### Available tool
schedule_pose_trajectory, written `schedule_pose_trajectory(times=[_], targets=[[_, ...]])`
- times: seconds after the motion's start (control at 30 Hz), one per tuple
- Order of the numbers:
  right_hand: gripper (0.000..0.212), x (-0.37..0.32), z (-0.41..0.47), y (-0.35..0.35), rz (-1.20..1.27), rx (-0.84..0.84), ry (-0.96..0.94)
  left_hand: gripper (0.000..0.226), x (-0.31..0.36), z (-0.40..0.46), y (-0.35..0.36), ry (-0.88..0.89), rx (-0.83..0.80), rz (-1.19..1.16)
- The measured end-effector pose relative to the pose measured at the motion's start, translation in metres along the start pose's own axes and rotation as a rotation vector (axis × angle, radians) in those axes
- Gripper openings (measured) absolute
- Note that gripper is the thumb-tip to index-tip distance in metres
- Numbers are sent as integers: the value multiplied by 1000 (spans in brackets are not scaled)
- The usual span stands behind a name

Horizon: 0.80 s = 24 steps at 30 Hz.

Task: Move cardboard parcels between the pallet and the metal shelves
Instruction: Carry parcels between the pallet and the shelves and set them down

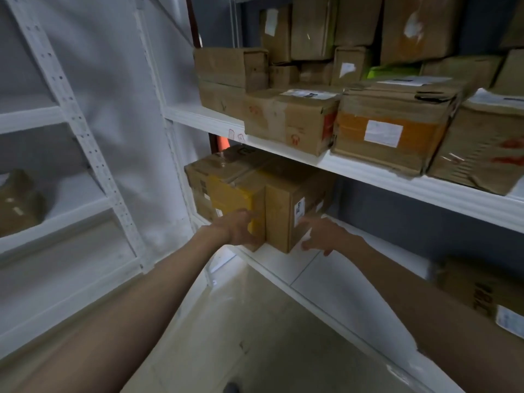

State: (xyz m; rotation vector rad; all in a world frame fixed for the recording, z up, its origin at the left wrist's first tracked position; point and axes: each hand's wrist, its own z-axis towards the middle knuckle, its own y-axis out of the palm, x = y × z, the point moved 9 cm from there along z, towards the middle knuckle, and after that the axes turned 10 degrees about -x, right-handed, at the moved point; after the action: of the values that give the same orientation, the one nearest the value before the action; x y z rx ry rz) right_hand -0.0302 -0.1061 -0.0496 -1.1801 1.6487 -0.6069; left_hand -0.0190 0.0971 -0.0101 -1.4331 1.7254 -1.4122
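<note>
A: In the head view, where does the parcel [286,205] lie from the person's hands?

B: It sits on the lower shelf [283,259] of the white metal rack, at its left end, with one corner turned toward the camera. The left hand [241,226] is on the face left of that corner and the right hand [320,234] at the face right of it, so the box lies between the two and just beyond them.

A: Which hand is nearer?

B: The left one; its palm and fingers appear to rest against the yellow-taped left face near the bottom edge. The right hand's spread fingers [307,222] reach the labelled right face, though the blur leaves it unclear whether they touch.

A: And the state of the fingers?

B: Both sets are straight and spread, curled round nothing. Neither hand grips the box.

A: The box's long axis?

B: It seems to run back into the shelf, away from the person, so the coming move probably calls for pressing both side faces.

A: How does the parcel look?

B: Plain brown cardboard, yellow tape on the left, a white printed label [299,209] on the right face, corners fairly square. It butts against another carton [209,171] at its left and rear.

A: Anything above?

B: The upper shelf [368,168] is crowded with worn taped boxes.
</note>
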Motion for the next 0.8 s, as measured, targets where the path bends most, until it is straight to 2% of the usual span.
schedule_pose_trajectory(times=[0.07,0.27,0.5,0.57,0.73,0.8], targets=[[73,11,21,-10,64,22,16,59,0,40,-10,72,-3,41],[65,25,95,-31,220,-14,139,75,-18,152,-32,174,-73,79],[91,18,179,-43,525,96,197,81,-39,261,-52,236,-97,-13],[95,16,194,-43,609,133,214,89,-39,281,-56,247,-84,-62],[63,28,217,-41,743,185,280,114,-32,330,-47,199,-58,-127],[69,33,219,-39,742,163,292,118,-22,344,-44,196,-56,-138]])
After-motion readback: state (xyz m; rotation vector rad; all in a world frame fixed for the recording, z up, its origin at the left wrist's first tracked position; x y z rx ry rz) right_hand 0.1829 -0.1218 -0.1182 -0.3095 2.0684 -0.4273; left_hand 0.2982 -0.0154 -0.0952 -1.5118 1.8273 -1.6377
